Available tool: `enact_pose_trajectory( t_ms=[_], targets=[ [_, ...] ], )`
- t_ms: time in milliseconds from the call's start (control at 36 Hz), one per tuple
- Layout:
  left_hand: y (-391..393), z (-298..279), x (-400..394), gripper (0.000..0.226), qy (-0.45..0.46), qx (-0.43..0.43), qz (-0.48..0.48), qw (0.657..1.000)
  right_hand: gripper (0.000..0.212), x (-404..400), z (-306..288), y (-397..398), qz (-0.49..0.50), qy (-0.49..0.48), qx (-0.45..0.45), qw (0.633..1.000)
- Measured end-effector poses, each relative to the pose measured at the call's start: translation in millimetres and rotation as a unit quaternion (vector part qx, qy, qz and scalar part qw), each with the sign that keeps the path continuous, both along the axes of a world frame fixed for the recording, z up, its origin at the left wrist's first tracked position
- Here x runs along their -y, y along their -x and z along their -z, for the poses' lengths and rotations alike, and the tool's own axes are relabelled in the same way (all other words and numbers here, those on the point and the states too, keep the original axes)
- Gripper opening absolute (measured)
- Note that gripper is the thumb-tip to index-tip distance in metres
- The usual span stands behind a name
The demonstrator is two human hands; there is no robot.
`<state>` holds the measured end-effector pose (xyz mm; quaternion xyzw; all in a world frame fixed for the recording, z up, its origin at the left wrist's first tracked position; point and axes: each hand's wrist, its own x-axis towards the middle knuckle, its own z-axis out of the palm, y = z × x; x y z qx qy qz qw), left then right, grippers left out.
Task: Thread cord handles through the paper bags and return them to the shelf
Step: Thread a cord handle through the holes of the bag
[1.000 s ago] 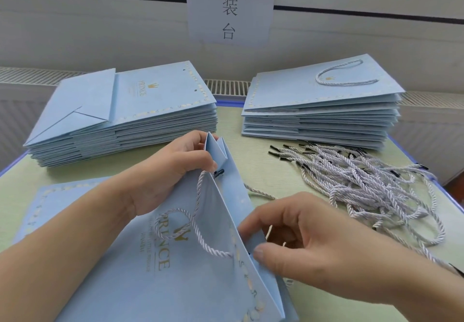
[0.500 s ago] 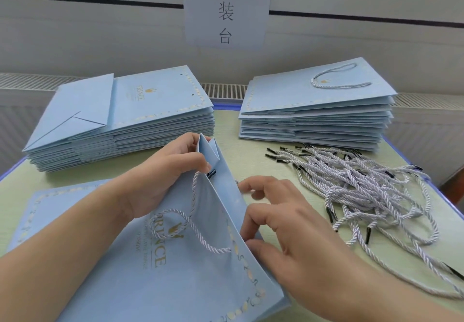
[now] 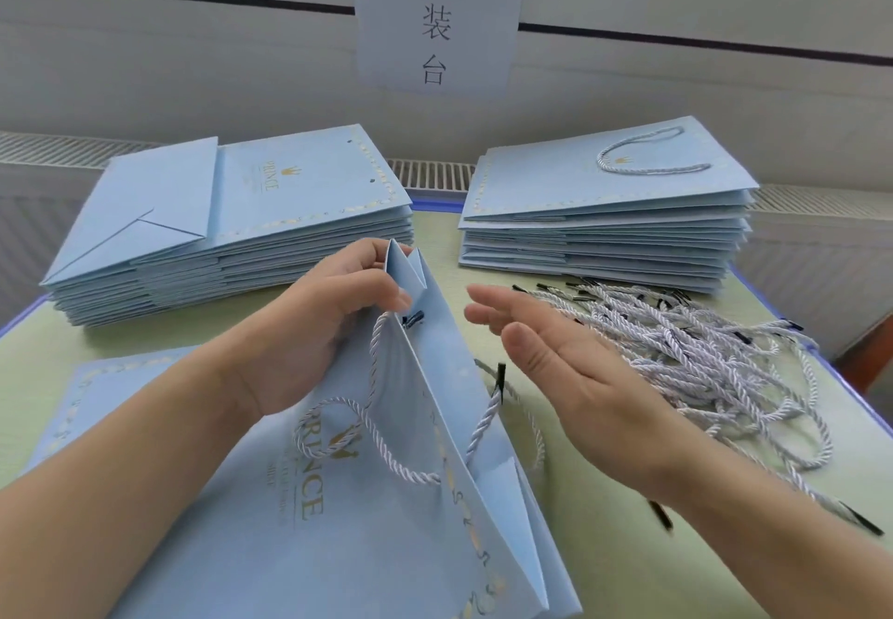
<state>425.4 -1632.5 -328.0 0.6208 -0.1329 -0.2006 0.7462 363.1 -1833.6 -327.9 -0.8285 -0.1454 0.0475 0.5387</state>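
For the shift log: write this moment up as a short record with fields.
bag in work: blue paper bag, held at its top corner by the left hand
handle: one cord looped across the bag's front
right hand: right hand open, fingers straight, over the table, holding nothing
loose cords: pile of loose cords on the right
left stack: flat bags, top one shows no handle
right stack: flat bags, top one has a handle
sign: paper sign on the wall

Two bare forearms, left hand [image 3: 309, 328], right hand [image 3: 570, 367], no sleeves, short nails
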Motion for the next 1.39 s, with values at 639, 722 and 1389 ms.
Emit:
enact_pose_trajectory(
  t_ms=[639,722,1389],
  targets=[
    [7,14,9,0.066,-0.082,0.021,0.033,0.996,0.057,70,-24,-26,-0.056,-0.167,-0.230,0.957],
    [8,15,10,0.062,-0.093,0.032,0.041,0.994,0.036,65,-30,-24,0.023,-0.042,-0.158,0.986],
    [-15,-61,-4,0.020,-0.186,0.141,-0.224,0.946,0.088,27,-35,-16,-0.059,-0.396,-0.263,0.878]
  ],
)
